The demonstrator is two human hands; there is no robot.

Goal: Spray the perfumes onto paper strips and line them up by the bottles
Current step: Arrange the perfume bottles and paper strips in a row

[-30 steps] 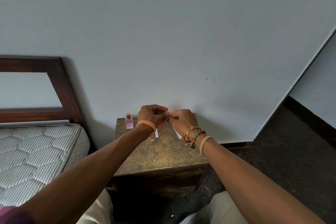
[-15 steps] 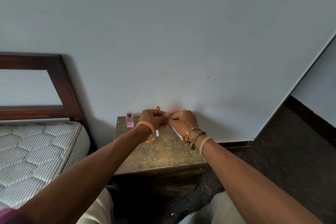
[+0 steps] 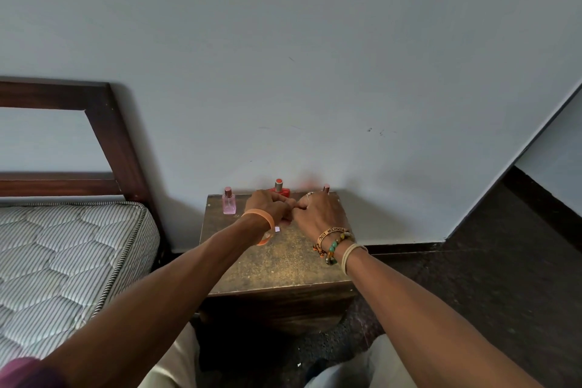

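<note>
Three perfume bottles stand along the back edge of the small wooden table (image 3: 283, 264): a pink bottle (image 3: 229, 205) on the left, a red bottle (image 3: 279, 189) in the middle, and a third bottle (image 3: 326, 189) of which only the cap shows. My left hand (image 3: 271, 208) is curled in front of the red bottle and pinches a paper strip (image 3: 277, 229), whose white end shows under the wrist. My right hand (image 3: 318, 214) is curled too. Its fingertips meet the left hand's and pinch the same strip, most of which the hands hide.
A bed with a striped mattress (image 3: 63, 261) and a dark wooden headboard (image 3: 116, 135) stands left of the table. A pale wall rises right behind the bottles. Dark floor (image 3: 472, 277) lies to the right. My knees are below the table's front edge.
Both hands have sunk closer to the tabletop, still joined at the fingertips. The red bottle and the third bottle's cap now show behind them. The strip under the right hand is hidden.
</note>
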